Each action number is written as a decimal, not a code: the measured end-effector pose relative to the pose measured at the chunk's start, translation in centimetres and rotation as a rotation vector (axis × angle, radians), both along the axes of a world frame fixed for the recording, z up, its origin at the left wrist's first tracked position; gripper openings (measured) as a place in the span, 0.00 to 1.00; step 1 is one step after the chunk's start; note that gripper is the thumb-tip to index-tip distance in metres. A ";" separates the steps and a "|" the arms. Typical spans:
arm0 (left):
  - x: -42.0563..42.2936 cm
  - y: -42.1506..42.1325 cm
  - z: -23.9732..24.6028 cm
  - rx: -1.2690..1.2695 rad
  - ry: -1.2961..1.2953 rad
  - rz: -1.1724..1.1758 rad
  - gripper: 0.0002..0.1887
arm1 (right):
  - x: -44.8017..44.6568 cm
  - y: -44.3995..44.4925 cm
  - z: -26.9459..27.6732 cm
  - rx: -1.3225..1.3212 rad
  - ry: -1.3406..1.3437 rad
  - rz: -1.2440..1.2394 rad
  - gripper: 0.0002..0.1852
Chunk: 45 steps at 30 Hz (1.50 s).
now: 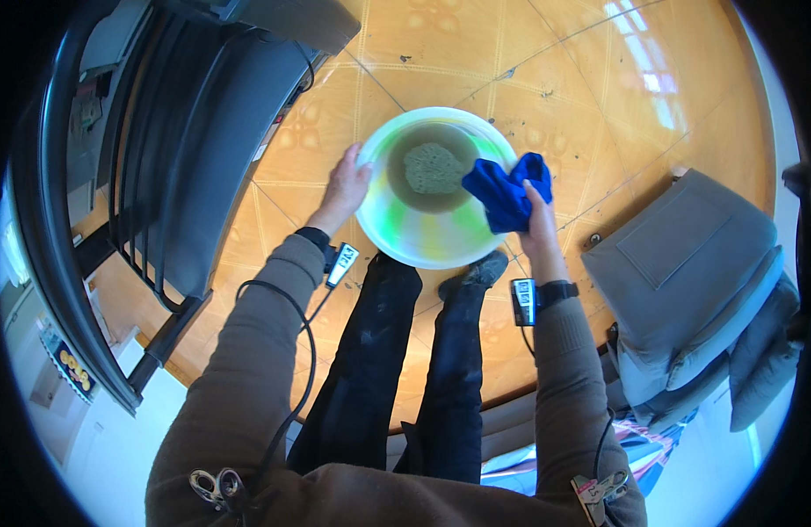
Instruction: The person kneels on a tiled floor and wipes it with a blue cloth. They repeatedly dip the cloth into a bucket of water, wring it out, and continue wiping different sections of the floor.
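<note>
A round basin (397,227) with green, yellow and white streaks is held level in front of my legs, above the tiled floor. Murky grey-brown water (405,197) with a patch of foam (434,168) on it covers the bottom. My left hand (347,184) grips the rim on the left side. On the right, my right hand (539,214) has a blue cloth (507,197) pressed against the rim, its fingers partly hidden by the cloth. Whether those fingers also hold the rim underneath cannot be seen.
A dark railing-backed bench or bed frame (181,132) runs along the left. To the right stands a grey cushioned sofa (682,237). Glossy orange floor tiles (445,59) with small dark scraps lie beyond the basin. My shoe (484,269) is just under its near edge.
</note>
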<state>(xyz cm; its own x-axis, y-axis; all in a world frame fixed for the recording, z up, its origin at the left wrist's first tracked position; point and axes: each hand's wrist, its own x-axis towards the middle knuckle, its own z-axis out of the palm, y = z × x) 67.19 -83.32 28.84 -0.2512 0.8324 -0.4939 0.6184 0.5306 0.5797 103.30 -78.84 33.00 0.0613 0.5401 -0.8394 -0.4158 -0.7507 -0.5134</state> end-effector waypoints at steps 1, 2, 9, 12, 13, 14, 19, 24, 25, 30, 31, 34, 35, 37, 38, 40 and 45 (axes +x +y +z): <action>-1.4 -0.3 0.1 -0.007 -0.010 0.025 0.31 | -1.4 0.3 0.1 -0.004 0.016 0.029 0.24; -2.7 -0.6 0.3 -0.053 -0.015 0.056 0.32 | -3.1 0.6 0.0 -0.004 0.010 0.028 0.23; -10.6 -6.1 1.0 -0.088 0.024 0.228 0.33 | -13.0 1.8 -0.5 0.061 -0.064 0.250 0.25; -13.5 -9.8 0.7 -0.146 0.089 0.257 0.33 | -16.8 1.4 -0.8 0.083 -0.047 0.312 0.26; -14.3 -11.3 0.7 -0.132 0.101 0.264 0.34 | -18.1 1.1 -0.8 0.083 -0.059 0.354 0.26; -15.1 -12.7 0.6 -0.148 0.089 0.310 0.34 | -19.2 0.7 -0.8 0.096 -0.067 0.389 0.27; -17.9 -19.0 0.7 -0.183 0.067 0.443 0.32 | -25.2 -3.3 0.0 0.193 -0.075 0.486 0.36; -18.9 -22.1 0.7 -0.277 0.090 0.492 0.34 | -28.1 -7.7 1.7 0.593 -0.349 0.861 0.34; -18.9 -22.2 0.8 -0.278 0.109 0.475 0.34 | -28.4 -8.2 1.8 0.595 -0.334 0.899 0.34; -15.9 -20.2 2.9 -0.273 0.413 0.505 0.38 | -28.8 -9.9 1.0 0.753 -0.466 1.142 0.31; -14.8 -19.5 3.7 -0.177 0.571 0.377 0.40 | -28.7 -10.2 0.7 0.753 -0.470 1.204 0.29; -11.4 -16.1 4.9 0.017 0.408 0.236 0.40 | -28.4 -11.0 -0.2 0.766 -0.513 1.379 0.29; -10.0 -15.0 5.0 -0.011 0.299 0.215 0.39 | -28.2 -11.1 -0.4 0.721 -0.505 1.398 0.29; -7.8 -13.6 5.0 -0.070 0.158 0.134 0.38 | -27.7 -11.3 -0.3 0.731 -0.446 1.337 0.29; -6.9 -13.0 4.7 -0.096 0.126 0.084 0.38 | -27.3 -11.2 -0.1 0.702 -0.423 1.342 0.29; -5.4 -12.7 4.0 -0.128 0.108 0.026 0.37 | -26.1 -10.8 0.5 0.858 -0.409 1.383 0.27; -3.8 -13.6 1.4 -0.194 0.229 -0.101 0.39 | -19.8 -8.5 1.7 0.839 -0.176 1.251 0.23</action>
